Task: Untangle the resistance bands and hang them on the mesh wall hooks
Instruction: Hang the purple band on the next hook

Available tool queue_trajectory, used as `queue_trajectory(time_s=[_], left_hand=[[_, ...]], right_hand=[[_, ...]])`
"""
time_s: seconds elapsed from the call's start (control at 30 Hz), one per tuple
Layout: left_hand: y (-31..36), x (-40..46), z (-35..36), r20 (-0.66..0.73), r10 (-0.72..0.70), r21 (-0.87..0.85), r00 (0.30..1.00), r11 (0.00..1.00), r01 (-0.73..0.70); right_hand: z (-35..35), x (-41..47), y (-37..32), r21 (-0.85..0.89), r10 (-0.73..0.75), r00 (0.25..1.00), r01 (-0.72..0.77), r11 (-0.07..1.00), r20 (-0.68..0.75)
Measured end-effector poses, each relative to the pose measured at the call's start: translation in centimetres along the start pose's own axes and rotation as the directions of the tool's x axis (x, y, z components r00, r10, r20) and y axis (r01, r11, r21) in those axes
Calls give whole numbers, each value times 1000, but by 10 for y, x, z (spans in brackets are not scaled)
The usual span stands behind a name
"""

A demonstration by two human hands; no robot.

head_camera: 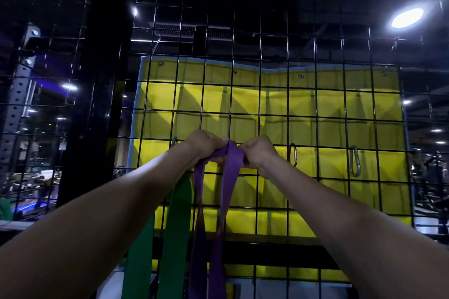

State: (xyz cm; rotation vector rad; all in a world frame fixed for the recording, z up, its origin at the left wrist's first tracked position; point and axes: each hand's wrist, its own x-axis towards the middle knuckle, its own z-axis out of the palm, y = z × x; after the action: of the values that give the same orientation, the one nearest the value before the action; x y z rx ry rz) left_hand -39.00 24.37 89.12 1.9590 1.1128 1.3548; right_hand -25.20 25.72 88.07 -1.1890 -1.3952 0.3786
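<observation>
yellow fabric panel (340, 109) hangs right behind the grip, round ceiling light (407, 18) glowing way up to its right

Two bare forearms in view, no sleeves, cuffs or gloves anywhere along them up to the frame edge. Left hand (202, 144) and right hand (258, 154): no rings, watch, wristband or tape showing on the backs of the hands or the wrists; knuckles face the camera, so fingertips and nails are mostly hidden, only one short unpainted nail shows on the left thumb. Nothing else of the person is in frame: no torso, shoulders or clothing.
</observation>
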Motion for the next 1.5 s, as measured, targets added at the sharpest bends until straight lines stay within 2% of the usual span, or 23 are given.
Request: queue_trajectory(time_s=[0.17,0.23,0.33,0.4,0.47,0.53,0.63,0.87,0.97,1.17,1.23,1.33,1.43,1.5], left_hand=[[-12,4,7,28,75,21,997,997,-75],[-13,3,8,69,63,25,996,998,-65],[-17,-1,10,105,16,-121,994,993,-4],[-20,-4,10,132,21,-132,991,991,-3],[-21,-5,10,147,55,-50,988,998,-48],[-23,-3,10,135,110,135,985,983,-128],[-25,0,14,149,180,429,972,874,-228],[-24,-5,16,179,333,572,926,730,-373],[-28,-7,18,195,411,580,891,684,-442],[-37,-6,23,200,511,616,836,599,-512],[-38,-5,26,189,534,604,824,599,-526],[-37,-6,30,177,552,578,815,611,-540],[-40,-9,33,123,534,510,836,689,-515],[-43,-11,36,83,499,440,863,758,-481]], right_hand=[[-1,0,-4,6,30,999,-30,1000,18],[-2,0,-6,-1,34,999,-34,999,18],[-3,-2,-9,22,63,997,-64,998,43],[-4,-5,-11,24,66,996,-67,997,58],[-5,-6,-12,6,62,996,-62,998,64],[-3,-5,-11,-17,59,997,-58,998,53],[-3,-4,-12,-45,53,998,-52,998,41],[-2,0,-10,-94,39,998,-35,995,45],[-4,-3,-9,-112,21,999,-15,994,49],[-10,-20,-1,42,-16,995,12,999,94],[-17,-27,3,54,-60,992,54,997,113],[-25,-33,10,-48,-132,986,138,989,106],[-25,-36,14,-93,-174,981,182,979,90],[-23,-38,18,3,-141,988,141,990,68]])
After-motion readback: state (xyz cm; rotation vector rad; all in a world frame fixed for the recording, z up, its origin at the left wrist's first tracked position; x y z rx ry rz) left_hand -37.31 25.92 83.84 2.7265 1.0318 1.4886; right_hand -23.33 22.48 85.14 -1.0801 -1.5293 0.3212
